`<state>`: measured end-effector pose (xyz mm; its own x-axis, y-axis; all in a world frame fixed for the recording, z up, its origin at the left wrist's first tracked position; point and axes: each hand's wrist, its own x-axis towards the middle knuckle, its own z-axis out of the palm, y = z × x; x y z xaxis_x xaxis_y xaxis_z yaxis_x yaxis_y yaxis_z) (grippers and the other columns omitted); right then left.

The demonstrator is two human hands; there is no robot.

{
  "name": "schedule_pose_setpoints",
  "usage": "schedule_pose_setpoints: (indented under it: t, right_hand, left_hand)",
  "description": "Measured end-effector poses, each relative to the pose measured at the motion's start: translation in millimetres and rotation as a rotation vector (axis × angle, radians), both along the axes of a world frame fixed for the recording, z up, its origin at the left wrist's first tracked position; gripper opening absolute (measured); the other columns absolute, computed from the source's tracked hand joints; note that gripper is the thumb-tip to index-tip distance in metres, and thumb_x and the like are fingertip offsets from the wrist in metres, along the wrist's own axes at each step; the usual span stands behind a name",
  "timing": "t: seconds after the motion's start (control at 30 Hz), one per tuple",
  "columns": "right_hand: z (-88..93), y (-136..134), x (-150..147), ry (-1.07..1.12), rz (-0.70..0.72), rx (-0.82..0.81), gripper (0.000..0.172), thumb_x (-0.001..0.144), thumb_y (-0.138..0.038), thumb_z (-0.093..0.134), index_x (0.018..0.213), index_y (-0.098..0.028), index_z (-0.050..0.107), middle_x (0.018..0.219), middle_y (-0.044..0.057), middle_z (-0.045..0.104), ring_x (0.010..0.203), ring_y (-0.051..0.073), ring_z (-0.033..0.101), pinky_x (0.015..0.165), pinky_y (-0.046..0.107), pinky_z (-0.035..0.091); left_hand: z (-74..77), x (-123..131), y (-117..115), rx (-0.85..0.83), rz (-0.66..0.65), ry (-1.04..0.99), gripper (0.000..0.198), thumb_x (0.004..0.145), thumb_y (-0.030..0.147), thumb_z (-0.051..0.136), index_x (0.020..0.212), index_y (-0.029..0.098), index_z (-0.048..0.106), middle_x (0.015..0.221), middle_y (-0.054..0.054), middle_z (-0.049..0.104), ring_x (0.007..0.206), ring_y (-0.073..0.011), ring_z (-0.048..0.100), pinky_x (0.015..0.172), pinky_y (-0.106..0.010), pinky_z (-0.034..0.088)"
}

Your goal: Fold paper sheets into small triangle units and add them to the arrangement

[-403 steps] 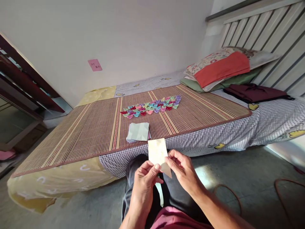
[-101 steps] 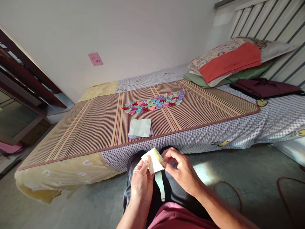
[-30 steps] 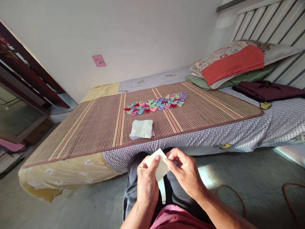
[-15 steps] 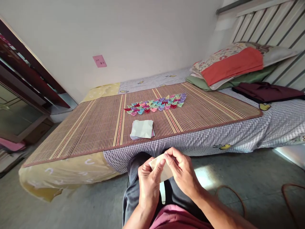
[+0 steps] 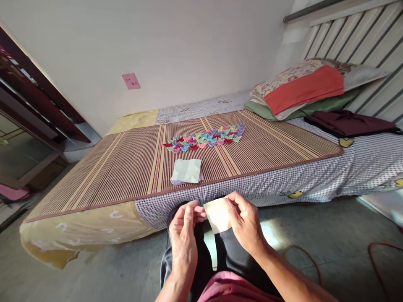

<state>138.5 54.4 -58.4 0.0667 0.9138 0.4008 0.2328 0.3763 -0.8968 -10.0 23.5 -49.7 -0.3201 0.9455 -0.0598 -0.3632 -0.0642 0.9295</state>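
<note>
A pale cream square of paper (image 5: 218, 216) is pinched at its right side by my right hand (image 5: 244, 220), thumb on top. My left hand (image 5: 184, 230) is beside the paper's left edge, its thumb raised and its fingers loosely bent; the fingertips come close to the edge, and nothing shows in its grasp. Beyond the hands, a stack of paper squares (image 5: 186, 171) with a pale green sheet on top lies near the front of the woven mat. Farther back stand rows of small folded paper boats (image 5: 204, 138) in several colours.
The striped woven mat (image 5: 119, 167) covers a bed with a checked sheet (image 5: 267, 184). Pillows (image 5: 305, 90) and a folded maroon cloth (image 5: 349, 122) lie at the right. A pink note (image 5: 131, 81) is on the wall. A brown cable (image 5: 307, 256) runs over the floor.
My left hand has let go of the paper and moved slightly left. The paper is now spread flat and lit, held by my right hand alone.
</note>
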Motion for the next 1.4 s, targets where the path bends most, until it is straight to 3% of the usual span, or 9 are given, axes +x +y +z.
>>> schedule_pose_setpoints:
  t: [0.13, 0.17, 0.23, 0.3, 0.47, 0.67, 0.93, 1.17, 1.4]
  right_hand:
    - [-2.0, 1.8, -4.2, 0.109, 0.03, -0.093, 0.034, 0.105, -0.046, 0.056, 0.08, -0.022, 0.058, 0.065, -0.002, 0.061, 0.056, 0.014, 0.056, 0.052, 0.023, 0.047]
    - [-1.8, 1.4, -5.5, 0.121, 0.037, -0.099, 0.034, 0.105, -0.047, 0.057, 0.08, -0.023, 0.058, 0.066, -0.002, 0.061, 0.056, 0.014, 0.056, 0.052, 0.023, 0.047]
    - [-0.5, -0.1, -6.5, 0.118, 0.044, -0.089, 0.035, 0.104, -0.047, 0.057, 0.079, -0.023, 0.058, 0.066, -0.001, 0.061, 0.057, 0.015, 0.058, 0.054, 0.023, 0.048]
    - [1.3, -1.4, -4.8, 0.107, 0.063, -0.091, 0.035, 0.103, -0.048, 0.059, 0.079, -0.022, 0.058, 0.066, -0.002, 0.06, 0.057, 0.014, 0.057, 0.054, 0.023, 0.048]
    - [1.2, 0.0, 5.0, 0.208, 0.199, -0.251, 0.04, 0.093, -0.054, 0.072, 0.076, -0.022, 0.057, 0.06, -0.005, 0.055, 0.05, 0.012, 0.05, 0.046, 0.021, 0.042]
    - [-3.4, 1.4, 6.8, 0.288, 0.246, -0.381, 0.038, 0.088, -0.054, 0.076, 0.08, -0.021, 0.059, 0.057, -0.006, 0.056, 0.047, 0.012, 0.052, 0.045, 0.022, 0.042]
    - [-3.4, -1.4, 8.6, 0.178, 0.227, -0.236, 0.026, 0.096, -0.044, 0.066, 0.104, -0.019, 0.062, 0.074, 0.001, 0.069, 0.061, 0.016, 0.063, 0.055, 0.025, 0.051]
    - [2.3, 0.9, 14.0, 0.058, 0.186, -0.152, 0.011, 0.094, -0.031, 0.063, 0.092, -0.02, 0.065, 0.064, -0.003, 0.062, 0.053, 0.013, 0.054, 0.049, 0.023, 0.042]
    - [-1.3, -1.7, 12.7, -0.082, 0.089, -0.029, 0.009, 0.094, -0.024, 0.061, 0.091, -0.02, 0.068, 0.064, -0.002, 0.063, 0.054, 0.014, 0.055, 0.052, 0.024, 0.043]
  left_hand:
    - [2.4, 14.5, -15.8, 0.06, -0.119, 0.058, 0.071, 0.082, 0.038, 0.091, 0.146, 0.03, 0.063, 0.113, -0.008, 0.08, 0.104, -0.0263, 0.074, 0.095, -0.036, 0.057]
    - [1.7, 17.5, -18.9, 0.076, -0.098, 0.085, 0.069, 0.081, 0.036, 0.091, 0.145, 0.031, 0.065, 0.116, -0.008, 0.08, 0.106, -0.0273, 0.074, 0.096, -0.036, 0.057]
    - [-0.9, 19.1, -20.6, 0.054, -0.156, 0.175, 0.044, 0.082, 0.034, 0.09, 0.124, 0.028, 0.081, 0.119, -0.009, 0.081, 0.111, -0.0295, 0.073, 0.099, -0.035, 0.054]
    - [-3.9, 15.1, -16.2, 0.01, -0.179, 0.191, 0.026, 0.083, 0.037, 0.089, 0.105, 0.023, 0.088, 0.105, -0.009, 0.083, 0.108, -0.0295, 0.073, 0.099, -0.034, 0.053]
    - [-4.8, 2.2, 1.4, -0.101, -0.306, -0.09, 0.035, 0.072, 0.044, 0.095, 0.094, 0.017, 0.089, 0.085, -0.01, 0.084, 0.075, -0.021, 0.072, 0.076, -0.03, 0.053]
    - [0.0, 0.9, 9.1, -0.17, -0.331, -0.154, 0.038, 0.059, 0.04, 0.102, 0.083, 0.014, 0.088, 0.073, -0.009, 0.081, 0.065, -0.0182, 0.069, 0.069, -0.028, 0.051]
    - [0.9, -2.1, 8.6, -0.193, -0.387, -0.17, 0.039, 0.066, 0.043, 0.097, 0.087, 0.013, 0.086, 0.076, -0.01, 0.08, 0.074, -0.0237, 0.074, 0.07, -0.031, 0.056]
    - [7.9, -8.2, 7.6, -0.252, -0.496, -0.256, 0.03, 0.074, 0.033, 0.089, 0.095, 0.012, 0.085, 0.088, -0.013, 0.082, 0.086, -0.028, 0.078, 0.081, -0.036, 0.063]
    - [9.3, -10.5, 1.7, -0.207, -0.454, -0.155, 0.046, 0.073, 0.035, 0.096, 0.111, 0.014, 0.081, 0.095, -0.013, 0.084, 0.085, -0.0241, 0.078, 0.079, -0.032, 0.061]
